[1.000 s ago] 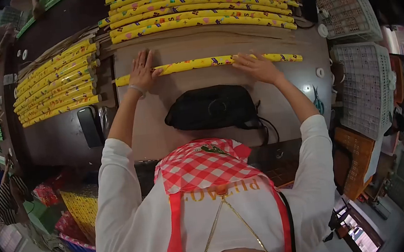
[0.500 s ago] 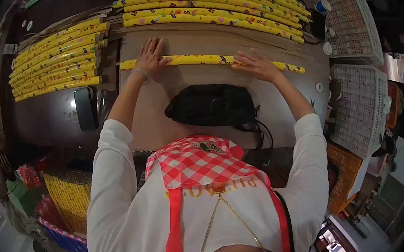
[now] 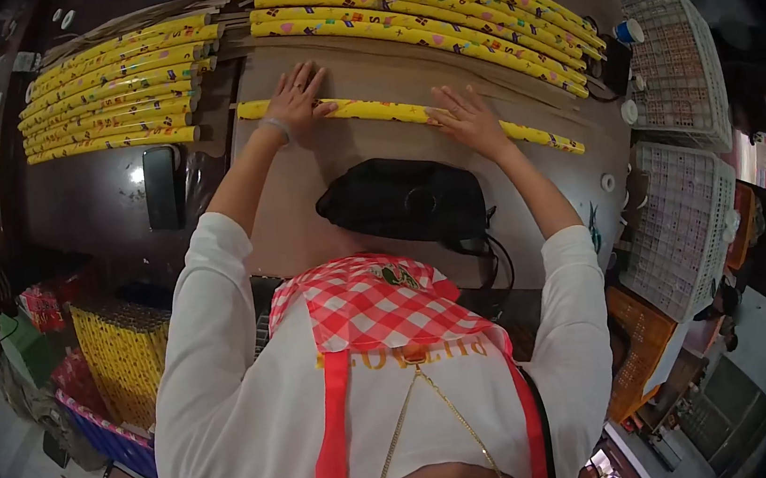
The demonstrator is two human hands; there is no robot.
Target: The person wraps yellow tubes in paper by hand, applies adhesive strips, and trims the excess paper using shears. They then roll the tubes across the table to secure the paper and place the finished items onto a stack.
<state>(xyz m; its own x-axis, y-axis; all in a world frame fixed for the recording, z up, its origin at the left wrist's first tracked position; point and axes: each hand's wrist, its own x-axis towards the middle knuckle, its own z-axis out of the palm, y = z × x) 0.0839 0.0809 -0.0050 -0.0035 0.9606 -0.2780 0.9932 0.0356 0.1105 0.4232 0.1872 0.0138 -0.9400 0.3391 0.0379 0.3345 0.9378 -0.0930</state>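
A single yellow patterned paper roll (image 3: 378, 112) lies crosswise on the brown sheet in front of me. Over its left part rests my left hand (image 3: 296, 104), palm down with the fingers spread. My right hand (image 3: 469, 121) lies across the roll further right, its fingers stretched out and flat. Neither hand wraps around the roll. Just below it sits a black cloth bag (image 3: 402, 201) with a cord at its right end.
Several similar long rolls (image 3: 415, 23) lie behind, and a stack of shorter yellow rolls (image 3: 116, 95) is at the left. A black phone (image 3: 162, 189) lies below that stack. White plastic baskets (image 3: 683, 214) stand along the right side; a blue basket (image 3: 112, 435) is at lower left.
My right hand has shifted slightly left along the roll, with its fingers still stretched. My left hand stays near the roll's left end. The whole view has tilted a little.
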